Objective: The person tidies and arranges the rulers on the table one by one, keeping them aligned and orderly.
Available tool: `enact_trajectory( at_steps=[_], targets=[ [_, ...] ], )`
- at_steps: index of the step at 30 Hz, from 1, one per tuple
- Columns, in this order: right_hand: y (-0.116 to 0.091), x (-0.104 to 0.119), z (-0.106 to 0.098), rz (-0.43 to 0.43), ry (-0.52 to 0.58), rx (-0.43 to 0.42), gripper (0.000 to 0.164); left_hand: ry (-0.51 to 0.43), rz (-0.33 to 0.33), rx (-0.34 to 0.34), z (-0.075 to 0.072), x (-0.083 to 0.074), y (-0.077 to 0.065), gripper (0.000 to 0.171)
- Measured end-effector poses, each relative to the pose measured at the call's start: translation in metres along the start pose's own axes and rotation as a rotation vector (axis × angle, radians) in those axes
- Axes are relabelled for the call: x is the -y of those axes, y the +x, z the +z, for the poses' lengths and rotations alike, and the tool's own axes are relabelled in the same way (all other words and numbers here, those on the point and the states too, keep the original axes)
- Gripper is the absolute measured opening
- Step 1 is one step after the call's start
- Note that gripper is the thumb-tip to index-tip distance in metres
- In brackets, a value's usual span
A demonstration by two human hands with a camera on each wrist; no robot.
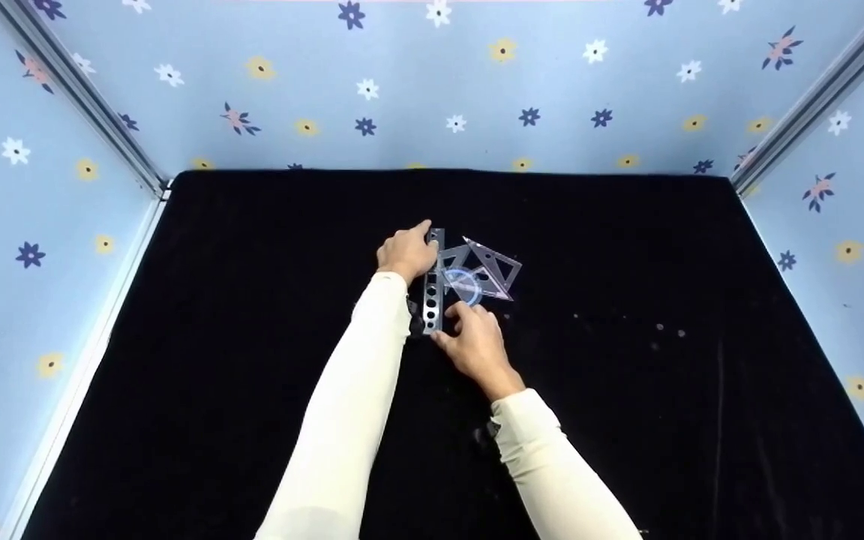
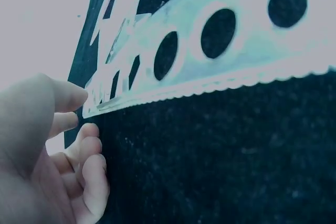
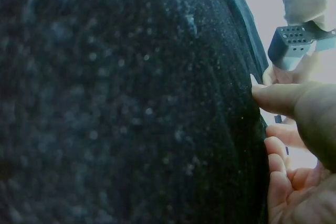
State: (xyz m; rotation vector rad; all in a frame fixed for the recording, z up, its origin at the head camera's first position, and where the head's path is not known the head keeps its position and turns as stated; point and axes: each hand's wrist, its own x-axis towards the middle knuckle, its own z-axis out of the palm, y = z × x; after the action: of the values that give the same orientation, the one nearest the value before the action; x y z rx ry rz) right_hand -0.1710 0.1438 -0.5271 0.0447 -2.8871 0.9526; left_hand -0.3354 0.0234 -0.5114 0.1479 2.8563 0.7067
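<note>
A clear ruler (image 1: 432, 304) with round holes and a wavy edge stretches lengthwise before me; its holes and scalloped edge (image 2: 220, 90) show large in the left wrist view. My left hand (image 1: 408, 251) holds its far end, thumb over it and forefinger at the tip. At the near end, my right hand (image 1: 475, 341) has thumb and forefinger at the ruler's corner, the other fingers curled. In the right wrist view that hand (image 3: 302, 129) hides the contact. Right of the ruler lie clear set squares (image 1: 503, 264) and a round-edged, bluish protractor (image 1: 469, 281), overlapping one another.
Black cloth (image 1: 252, 315) covers the table. Blue flowered panels (image 1: 417, 90) stand behind and at both sides, with metal posts (image 1: 83, 90) in the corners. A few small pale specks (image 1: 660, 327) dot the cloth on the right.
</note>
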Motion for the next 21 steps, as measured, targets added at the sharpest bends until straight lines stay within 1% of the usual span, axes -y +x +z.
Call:
enact_trajectory(
  at_steps=[3, 7, 11, 15, 18, 21],
  targets=[
    [0.0, 0.0, 0.0, 0.002, 0.007, 0.003, 0.035, 0.034, 0.006, -0.005, 0.001, -0.002, 0.001, 0.052],
    [0.0, -0.001, 0.001, 0.004, 0.009, 0.008, 0.034, 0.053, 0.008, -0.007, 0.004, -0.001, 0.001, 0.05],
    [-0.002, -0.002, 0.001, 0.02, 0.005, 0.021, 0.034, 0.046, 0.017, 0.0, 0.006, 0.001, -0.002, 0.049],
    [-0.002, -0.002, 0.0, 0.017, 0.014, 0.029, 0.033, 0.018, 0.019, 0.012, 0.001, 0.003, -0.001, 0.048],
    [0.0, -0.002, -0.002, 0.01, 0.036, 0.034, 0.033, 0.01, 0.016, 0.038, -0.005, 0.003, 0.0, 0.05],
    [0.001, -0.001, -0.004, 0.021, 0.056, 0.041, 0.032, -0.002, 0.022, 0.063, -0.008, 0.001, 0.001, 0.051]
  ],
)
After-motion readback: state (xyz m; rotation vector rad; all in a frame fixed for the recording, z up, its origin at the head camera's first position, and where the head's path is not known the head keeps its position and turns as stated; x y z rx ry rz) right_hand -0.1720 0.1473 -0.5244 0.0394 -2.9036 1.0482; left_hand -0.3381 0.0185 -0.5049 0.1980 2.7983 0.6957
